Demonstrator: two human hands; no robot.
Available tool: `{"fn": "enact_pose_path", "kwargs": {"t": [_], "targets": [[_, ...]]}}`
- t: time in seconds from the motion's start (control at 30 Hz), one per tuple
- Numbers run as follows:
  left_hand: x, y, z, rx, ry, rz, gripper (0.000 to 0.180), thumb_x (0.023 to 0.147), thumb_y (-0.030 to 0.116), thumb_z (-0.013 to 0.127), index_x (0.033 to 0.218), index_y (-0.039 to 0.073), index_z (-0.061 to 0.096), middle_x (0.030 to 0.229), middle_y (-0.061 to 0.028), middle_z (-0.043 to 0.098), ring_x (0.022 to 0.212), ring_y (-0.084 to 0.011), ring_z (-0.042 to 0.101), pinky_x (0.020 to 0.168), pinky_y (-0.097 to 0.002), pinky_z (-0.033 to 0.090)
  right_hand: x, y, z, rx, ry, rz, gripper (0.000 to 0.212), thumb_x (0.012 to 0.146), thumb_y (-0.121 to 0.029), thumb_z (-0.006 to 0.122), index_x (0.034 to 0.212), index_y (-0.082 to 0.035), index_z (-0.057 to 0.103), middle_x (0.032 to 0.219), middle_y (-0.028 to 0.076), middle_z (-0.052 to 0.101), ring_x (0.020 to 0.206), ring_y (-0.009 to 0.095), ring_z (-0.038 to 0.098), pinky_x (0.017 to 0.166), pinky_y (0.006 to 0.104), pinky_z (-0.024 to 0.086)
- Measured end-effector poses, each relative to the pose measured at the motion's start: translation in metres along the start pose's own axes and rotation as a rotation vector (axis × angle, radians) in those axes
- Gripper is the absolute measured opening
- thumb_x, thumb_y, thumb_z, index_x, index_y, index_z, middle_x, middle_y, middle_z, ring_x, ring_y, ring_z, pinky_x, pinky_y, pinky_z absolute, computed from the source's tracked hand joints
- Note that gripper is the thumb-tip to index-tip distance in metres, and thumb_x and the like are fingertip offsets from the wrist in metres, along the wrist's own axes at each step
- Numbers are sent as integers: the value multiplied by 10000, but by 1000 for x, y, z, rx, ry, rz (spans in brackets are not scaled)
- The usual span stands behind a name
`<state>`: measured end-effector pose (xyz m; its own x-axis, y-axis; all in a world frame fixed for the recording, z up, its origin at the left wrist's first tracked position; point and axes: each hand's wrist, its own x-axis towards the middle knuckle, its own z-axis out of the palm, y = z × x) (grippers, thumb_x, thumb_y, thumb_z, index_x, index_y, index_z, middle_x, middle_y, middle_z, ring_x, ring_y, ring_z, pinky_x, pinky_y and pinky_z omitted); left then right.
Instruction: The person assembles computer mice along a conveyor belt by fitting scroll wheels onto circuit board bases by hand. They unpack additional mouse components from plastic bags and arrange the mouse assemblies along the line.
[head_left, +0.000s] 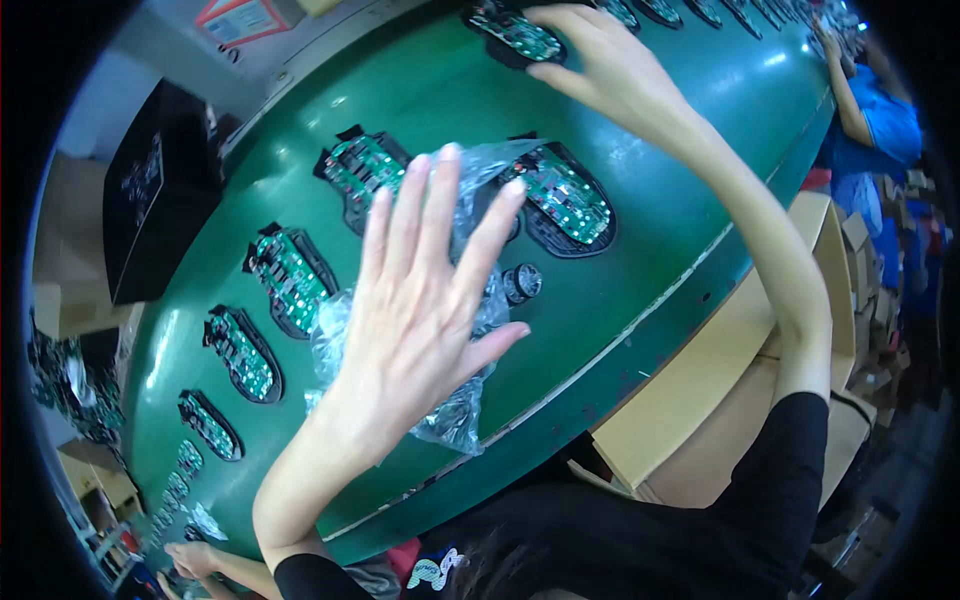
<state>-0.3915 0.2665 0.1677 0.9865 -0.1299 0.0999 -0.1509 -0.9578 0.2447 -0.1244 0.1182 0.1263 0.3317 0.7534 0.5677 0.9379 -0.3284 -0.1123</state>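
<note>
My left hand (415,300) is spread flat with fingers stretched out, above a crumpled clear plastic bag (455,425); whether the palm touches the bag is hidden. By its fingertips lie two black housings with green circuit boards, one circuit board (368,168) to the left and another circuit board (565,200) to the right. A small black ribbed round part (522,283) sits just right of the bag. At the far edge my right hand (610,70) reaches over, thumb and fingers apart, beside another board in its black housing (515,38); no firm grip shows.
Along the curved green table (600,320), several more board housings (245,355) run in a row. An open cardboard box (690,430) stands at the near right edge. A co-worker's hands (195,560) show at lower left, and a person in blue (890,125) at upper right.
</note>
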Motion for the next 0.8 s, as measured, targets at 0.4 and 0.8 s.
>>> {"fn": "enact_pose_path", "kwargs": {"t": [0.4, 0.8], "targets": [[-6, 5, 45, 133, 257, 85, 951, 702, 282, 821, 1522, 104, 373, 1189, -152, 512, 1134, -351, 484, 1012, -466, 393, -61, -131, -40, 228, -371, 208, 310, 800, -228, 764, 1002, -15, 661, 958, 123, 673, 924, 336, 661, 763, 456, 544], [-106, -42, 21, 230, 158, 131, 530, 789, 185, 740, 1307, 203, 628, 1135, -96, 567, 1151, -319, 509, 1117, -576, 335, -91, -85, -68, 207, -205, 387, 379, 853, -255, 785, 1154, -42, 696, 1067, 138, 695, 1014, 267, 644, 901, 390, 519]]}}
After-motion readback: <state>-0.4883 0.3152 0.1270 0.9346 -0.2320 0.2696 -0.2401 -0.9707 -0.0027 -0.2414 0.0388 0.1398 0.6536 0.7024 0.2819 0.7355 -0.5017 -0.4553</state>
